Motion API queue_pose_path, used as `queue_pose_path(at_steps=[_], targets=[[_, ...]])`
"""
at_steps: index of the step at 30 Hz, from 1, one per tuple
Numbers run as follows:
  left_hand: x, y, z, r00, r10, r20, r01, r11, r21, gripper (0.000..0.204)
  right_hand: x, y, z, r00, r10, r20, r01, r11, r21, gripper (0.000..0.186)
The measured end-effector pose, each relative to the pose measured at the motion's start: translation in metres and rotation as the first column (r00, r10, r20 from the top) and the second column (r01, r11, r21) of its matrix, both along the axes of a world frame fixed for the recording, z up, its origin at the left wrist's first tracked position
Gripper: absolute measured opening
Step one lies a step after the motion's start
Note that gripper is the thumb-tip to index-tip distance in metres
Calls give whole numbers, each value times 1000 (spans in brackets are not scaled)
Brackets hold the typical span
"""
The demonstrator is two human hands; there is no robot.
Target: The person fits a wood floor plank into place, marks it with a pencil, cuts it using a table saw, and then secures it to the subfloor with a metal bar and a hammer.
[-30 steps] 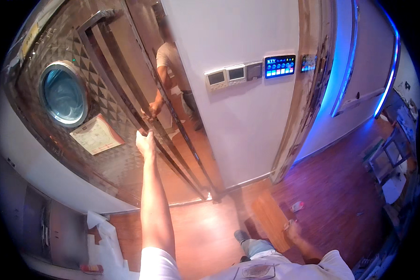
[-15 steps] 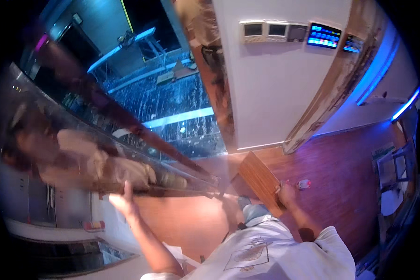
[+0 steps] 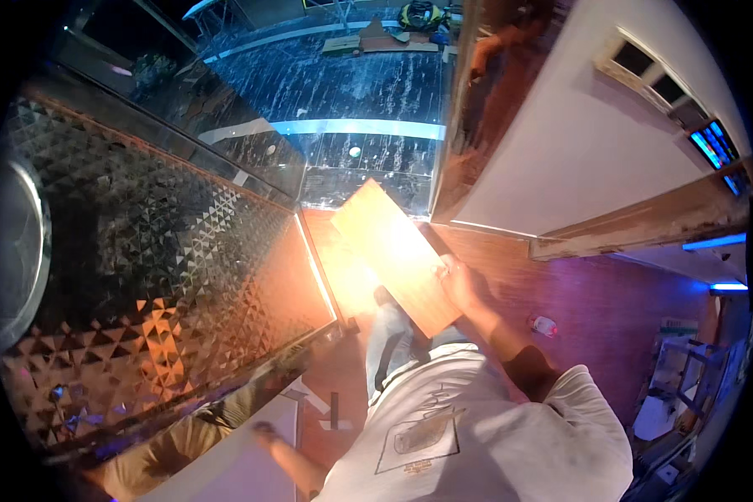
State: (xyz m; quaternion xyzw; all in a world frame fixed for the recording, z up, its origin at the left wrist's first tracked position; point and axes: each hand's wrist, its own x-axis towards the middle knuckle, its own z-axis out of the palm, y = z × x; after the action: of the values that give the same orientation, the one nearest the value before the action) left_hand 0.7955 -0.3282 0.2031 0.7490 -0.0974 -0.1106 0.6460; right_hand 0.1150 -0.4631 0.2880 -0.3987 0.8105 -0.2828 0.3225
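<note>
My right hand (image 3: 455, 283) is closed on the right edge of a flat rectangular wooden board (image 3: 381, 243), which slants in front of my legs in bright light. Down at the lower left, my left hand (image 3: 269, 435) is smeared by motion, and its fingers cannot be made out. Close to it are a white panel (image 3: 247, 456) and the lower edge of a dark door (image 3: 201, 293) with a triangle-patterned face. A large round metal ring (image 3: 33, 251) is on that door at the far left.
Beyond the doorway lies a dark, white-streaked floor (image 3: 368, 92) with cardboard and a bag at the back. A white wall (image 3: 552, 159) with control panels stands to the right. A small bottle (image 3: 544, 325) is on the wooden floor, and a metal rack (image 3: 678, 376) stands further right.
My left hand has come off the door and dropped lower left. The door's patterned face now shows. The board has moved up and left with my right hand, and my view has turned.
</note>
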Motion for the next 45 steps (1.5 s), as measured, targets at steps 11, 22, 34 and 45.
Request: queue_pose_path(at_steps=[11, 22, 34, 45], targets=[[-239, -328, -153, 588, -572, -571, 708, 705, 23, 10, 27, -297, -19, 965, 46, 258, 32, 957, -288, 23], [-495, -715, 76, -110, -757, -644, 953, 104, -285, 27, 2, -536, -1, 943, -252, 217, 315, 884, -346, 24], [-693, -1025, 32, -64, -981, -183, 982, -95, 165, 24, -132, -798, -79, 752, -415, 513, 602, 748, -278, 16], [-969, -1222, 102, -314, -937, -153, 941, -329, 84, 30, -421, -868, -84, 396, -333, 856, 810, 566, -155, 17]])
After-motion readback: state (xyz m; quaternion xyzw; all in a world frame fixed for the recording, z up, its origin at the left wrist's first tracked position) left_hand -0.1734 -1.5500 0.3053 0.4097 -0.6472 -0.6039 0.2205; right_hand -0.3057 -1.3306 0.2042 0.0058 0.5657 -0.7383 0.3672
